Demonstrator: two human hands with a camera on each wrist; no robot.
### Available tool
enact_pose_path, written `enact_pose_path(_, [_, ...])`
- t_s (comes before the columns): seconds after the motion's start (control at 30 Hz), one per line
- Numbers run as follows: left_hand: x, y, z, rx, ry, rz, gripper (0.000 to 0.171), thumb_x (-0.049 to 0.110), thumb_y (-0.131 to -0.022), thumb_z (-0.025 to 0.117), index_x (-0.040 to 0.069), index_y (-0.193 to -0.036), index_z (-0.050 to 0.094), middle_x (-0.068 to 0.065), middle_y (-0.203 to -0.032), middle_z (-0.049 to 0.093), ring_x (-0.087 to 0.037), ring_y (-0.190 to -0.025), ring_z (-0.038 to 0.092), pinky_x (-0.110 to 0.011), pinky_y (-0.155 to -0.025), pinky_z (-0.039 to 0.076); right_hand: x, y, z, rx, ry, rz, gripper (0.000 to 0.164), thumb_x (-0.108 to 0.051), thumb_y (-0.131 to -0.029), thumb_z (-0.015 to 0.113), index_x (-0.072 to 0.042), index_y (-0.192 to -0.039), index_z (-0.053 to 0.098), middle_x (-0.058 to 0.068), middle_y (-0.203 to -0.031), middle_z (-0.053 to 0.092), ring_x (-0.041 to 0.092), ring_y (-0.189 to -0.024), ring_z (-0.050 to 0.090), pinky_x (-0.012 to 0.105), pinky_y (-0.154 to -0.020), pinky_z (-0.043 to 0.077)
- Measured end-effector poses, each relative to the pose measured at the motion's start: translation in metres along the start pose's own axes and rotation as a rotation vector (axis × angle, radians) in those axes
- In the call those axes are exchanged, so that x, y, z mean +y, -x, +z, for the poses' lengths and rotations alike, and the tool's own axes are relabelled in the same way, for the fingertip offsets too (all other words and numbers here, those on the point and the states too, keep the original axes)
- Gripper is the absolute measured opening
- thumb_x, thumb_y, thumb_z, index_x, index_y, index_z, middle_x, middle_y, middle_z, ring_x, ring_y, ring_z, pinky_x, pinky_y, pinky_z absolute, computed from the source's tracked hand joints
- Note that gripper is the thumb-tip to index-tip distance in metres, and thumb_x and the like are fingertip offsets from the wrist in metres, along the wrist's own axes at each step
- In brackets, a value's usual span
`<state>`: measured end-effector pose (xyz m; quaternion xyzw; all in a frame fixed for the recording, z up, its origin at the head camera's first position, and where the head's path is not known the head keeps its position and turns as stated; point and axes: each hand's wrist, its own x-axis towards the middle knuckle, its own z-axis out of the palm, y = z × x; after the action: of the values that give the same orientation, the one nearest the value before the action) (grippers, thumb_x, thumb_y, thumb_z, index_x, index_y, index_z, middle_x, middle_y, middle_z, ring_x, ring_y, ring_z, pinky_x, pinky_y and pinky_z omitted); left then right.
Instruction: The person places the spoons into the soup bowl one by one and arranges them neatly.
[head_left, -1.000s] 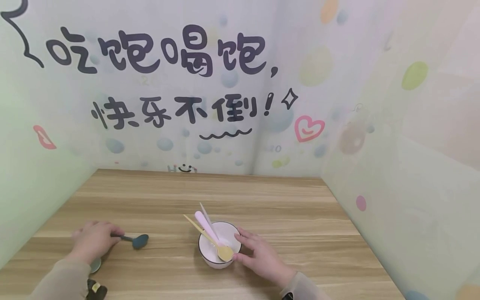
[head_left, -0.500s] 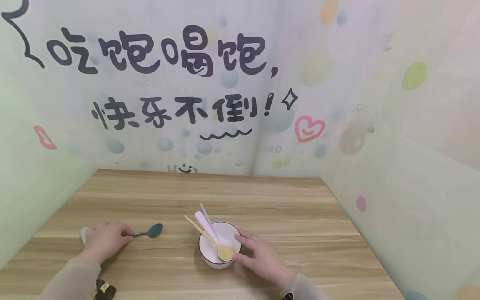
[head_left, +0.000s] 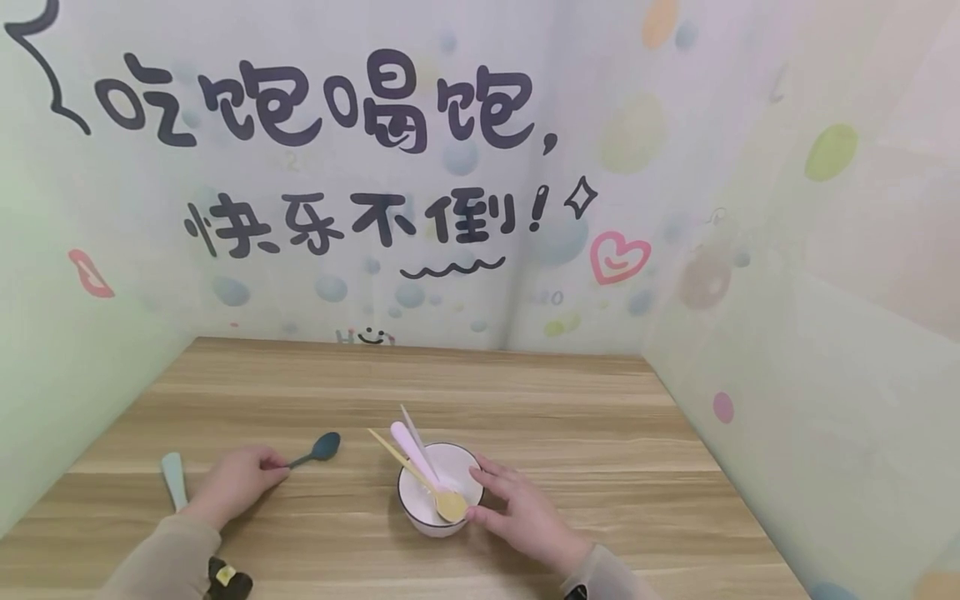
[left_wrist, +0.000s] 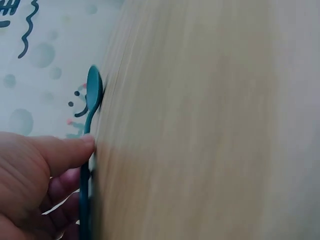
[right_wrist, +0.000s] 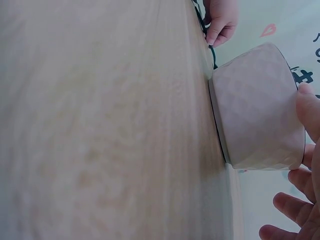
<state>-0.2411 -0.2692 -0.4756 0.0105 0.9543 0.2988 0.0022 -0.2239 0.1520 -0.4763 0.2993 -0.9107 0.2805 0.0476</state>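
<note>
My left hand (head_left: 238, 485) pinches the handle of a dark teal spoon (head_left: 326, 446) on the left side of the table. In the left wrist view the thumb lies across the handle, and the spoon's bowl end (left_wrist: 94, 87) points away from the hand. At the centre stands a white bowl (head_left: 420, 515) with a dark rim, its outside patterned with facets in the right wrist view. My right hand (head_left: 528, 517) holds the bowl's right side, thumb and fingers at the rim. A yellow spoon (head_left: 451, 506) and a pink-handled utensil (head_left: 408, 443) lean inside it.
A pale blue-green handle (head_left: 173, 477) lies left of the left hand, partly hidden by the forearm. The wood-grain table (head_left: 570, 417) is bounded by a printed back wall (head_left: 315, 167) and side walls.
My left hand has moved right and slightly away with the teal spoon, uncovering the pale handle behind it. The right hand and the bowl stay where they were.
</note>
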Motion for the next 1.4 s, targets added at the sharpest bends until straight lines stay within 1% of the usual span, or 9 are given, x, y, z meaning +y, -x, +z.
enact_pose_path(0.2, [0.0, -0.001, 0.007, 0.039, 0.041, -0.031, 0.019, 0.017, -0.09, 0.066, 0.001, -0.098, 0.068, -0.008, -0.092, 0.067, -0.028, -0.088, 0.061, -0.05, -0.078, 0.046, 0.001, -0.001, 0.0, -0.003, 0.003, -0.002, 0.067, -0.057, -0.088, 0.057, -0.01, -0.136, 0.055, 0.002, -0.147, 0.044, 0.03, -0.132, 0.044, 0.051, -0.103, 0.036])
enact_pose_path(0.37, [0.0, -0.002, 0.01, 0.05, 0.063, -0.058, 0.023, 0.018, -0.091, 0.064, -0.002, -0.103, 0.067, -0.016, -0.099, 0.066, -0.036, -0.094, 0.06, -0.053, -0.081, 0.045, 0.001, -0.001, 0.0, -0.004, 0.002, -0.005, 0.066, -0.056, -0.088, 0.058, -0.01, -0.135, 0.055, 0.003, -0.147, 0.045, 0.03, -0.132, 0.044, 0.05, -0.103, 0.036])
enact_pose_path(0.53, [0.0, 0.001, 0.012, 0.057, 0.084, -0.059, 0.029, 0.019, -0.091, 0.065, -0.004, -0.107, 0.065, -0.019, -0.102, 0.066, -0.039, -0.099, 0.06, -0.055, -0.083, 0.044, 0.001, -0.001, 0.0, -0.004, 0.0, -0.005, 0.066, -0.055, -0.088, 0.059, -0.009, -0.135, 0.056, 0.003, -0.146, 0.045, 0.029, -0.132, 0.044, 0.049, -0.103, 0.036])
enact_pose_path(0.73, [-0.004, 0.006, 0.012, 0.064, 0.148, -0.124, 0.038, 0.027, -0.09, 0.066, -0.003, -0.114, 0.064, -0.02, -0.108, 0.065, -0.041, -0.104, 0.057, -0.055, -0.085, 0.043, 0.001, -0.001, 0.0, 0.002, -0.008, -0.004, 0.066, -0.055, -0.088, 0.06, -0.009, -0.135, 0.056, 0.003, -0.146, 0.045, 0.028, -0.132, 0.043, 0.049, -0.104, 0.036])
enact_pose_path(0.83, [-0.006, 0.007, 0.012, 0.073, 0.144, -0.146, 0.041, 0.031, -0.091, 0.065, -0.002, -0.116, 0.063, -0.021, -0.112, 0.064, -0.044, -0.109, 0.055, -0.058, -0.087, 0.038, 0.001, -0.001, -0.001, 0.005, -0.008, 0.0, 0.065, -0.055, -0.088, 0.06, -0.01, -0.135, 0.056, 0.002, -0.146, 0.045, 0.028, -0.132, 0.043, 0.048, -0.104, 0.036])
enact_pose_path(0.93, [-0.007, 0.007, 0.014, 0.088, 0.13, -0.156, 0.042, 0.034, -0.092, 0.063, -0.001, -0.116, 0.064, -0.022, -0.114, 0.064, -0.046, -0.11, 0.053, -0.061, -0.09, 0.031, 0.0, 0.0, -0.001, 0.002, -0.009, 0.004, 0.065, -0.055, -0.088, 0.06, -0.01, -0.135, 0.056, 0.001, -0.147, 0.045, 0.029, -0.132, 0.043, 0.048, -0.104, 0.036])
enact_pose_path(1.0, [-0.008, 0.008, 0.015, 0.103, 0.122, -0.16, 0.042, 0.036, -0.092, 0.063, 0.001, -0.115, 0.065, -0.022, -0.114, 0.064, -0.046, -0.111, 0.052, -0.062, -0.09, 0.026, 0.0, 0.0, -0.002, -0.001, -0.013, 0.004, 0.065, -0.055, -0.088, 0.06, -0.01, -0.135, 0.056, 0.002, -0.147, 0.045, 0.03, -0.132, 0.043, 0.049, -0.104, 0.036])
enact_pose_path(1.1, [-0.008, 0.011, 0.018, 0.129, 0.114, -0.159, 0.041, 0.038, -0.092, 0.063, 0.003, -0.112, 0.067, -0.022, -0.114, 0.065, -0.046, -0.111, 0.052, -0.063, -0.088, 0.022, 0.0, 0.0, -0.002, -0.005, -0.017, 0.006, 0.066, -0.055, -0.088, 0.059, -0.01, -0.135, 0.056, 0.004, -0.147, 0.045, 0.03, -0.132, 0.043, 0.049, -0.104, 0.036])
enact_pose_path(1.4, [-0.006, 0.014, 0.02, 0.171, 0.09, -0.163, 0.037, 0.036, -0.092, 0.063, 0.004, -0.109, 0.069, -0.021, -0.111, 0.066, -0.045, -0.109, 0.052, -0.062, -0.086, 0.022, 0.001, 0.0, 0.0, -0.002, -0.018, -0.003, 0.066, -0.055, -0.088, 0.06, -0.009, -0.135, 0.056, 0.005, -0.146, 0.045, 0.03, -0.132, 0.043, 0.049, -0.104, 0.036])
